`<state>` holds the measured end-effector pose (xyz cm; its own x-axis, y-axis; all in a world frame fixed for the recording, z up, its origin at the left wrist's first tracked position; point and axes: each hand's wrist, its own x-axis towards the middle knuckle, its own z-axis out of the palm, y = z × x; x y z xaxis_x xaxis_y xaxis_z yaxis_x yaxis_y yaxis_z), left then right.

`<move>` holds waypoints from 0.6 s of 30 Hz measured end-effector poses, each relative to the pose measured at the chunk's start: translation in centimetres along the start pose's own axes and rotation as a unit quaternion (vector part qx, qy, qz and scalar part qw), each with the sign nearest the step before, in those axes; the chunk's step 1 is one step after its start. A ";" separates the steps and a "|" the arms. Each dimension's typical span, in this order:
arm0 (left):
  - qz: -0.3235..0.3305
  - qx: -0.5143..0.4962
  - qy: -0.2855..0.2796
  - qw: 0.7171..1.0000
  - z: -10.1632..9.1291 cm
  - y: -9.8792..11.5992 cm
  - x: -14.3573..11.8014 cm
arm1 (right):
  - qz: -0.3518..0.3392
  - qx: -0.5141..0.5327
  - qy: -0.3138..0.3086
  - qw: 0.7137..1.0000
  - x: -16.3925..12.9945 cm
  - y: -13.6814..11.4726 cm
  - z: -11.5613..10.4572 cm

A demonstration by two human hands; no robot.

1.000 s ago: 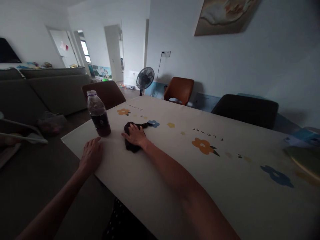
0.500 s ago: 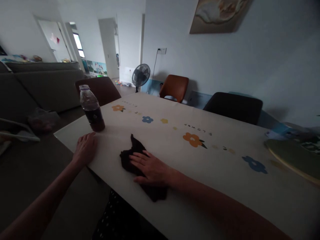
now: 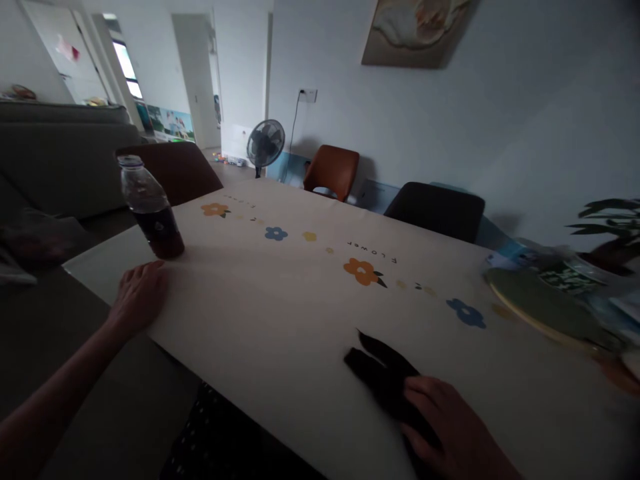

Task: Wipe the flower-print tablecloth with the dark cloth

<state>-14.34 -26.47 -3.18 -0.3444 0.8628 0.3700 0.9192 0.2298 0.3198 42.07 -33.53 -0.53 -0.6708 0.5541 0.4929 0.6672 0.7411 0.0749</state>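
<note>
Dark cloth [image 3: 383, 383], held beneath right hand [image 3: 443, 423], well apart from left hand [image 3: 137, 297] (laid flat)

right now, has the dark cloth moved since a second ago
Yes, the dark cloth moved right and nearer the wearer, away from the left printed blue flower.

Right hand [image 3: 453, 427] and cloth [image 3: 384, 385] — farther right

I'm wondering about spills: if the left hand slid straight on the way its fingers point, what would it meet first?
Most likely the bottle, near its base; it stands on the table just beyond the left hand. Any gap is hard to judge from this view.
</note>
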 end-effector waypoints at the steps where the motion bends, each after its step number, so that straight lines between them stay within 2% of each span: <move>1: -0.002 -0.004 -0.002 1.000 -0.1 0.1 0.0 | 0.008 -0.017 0.010 1.000 -0.8 0.2 -0.2; 4: -0.015 -0.027 0.005 0.999 -0.5 0.5 -0.2 | 0.020 -0.046 0.027 0.998 -1.6 0.4 -0.3; 7: -0.046 -0.078 0.036 0.995 -0.8 0.7 -0.3 | -0.017 -0.043 0.041 0.998 0.0 -0.5 0.3; 13: -0.081 -0.168 0.106 0.977 -0.7 0.8 -0.2 | -0.092 0.075 0.006 0.993 6.9 -3.9 2.6; 18: -0.136 -0.226 0.141 0.954 -1.6 1.5 -0.3 | -0.175 0.171 -0.047 0.969 13.1 -6.1 6.6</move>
<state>-13.16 -27.16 -1.40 -0.6544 0.6284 0.4206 0.6352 0.1549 0.7567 27.10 -28.34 -0.27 -0.8736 0.2672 0.4067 0.2590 0.9629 -0.0762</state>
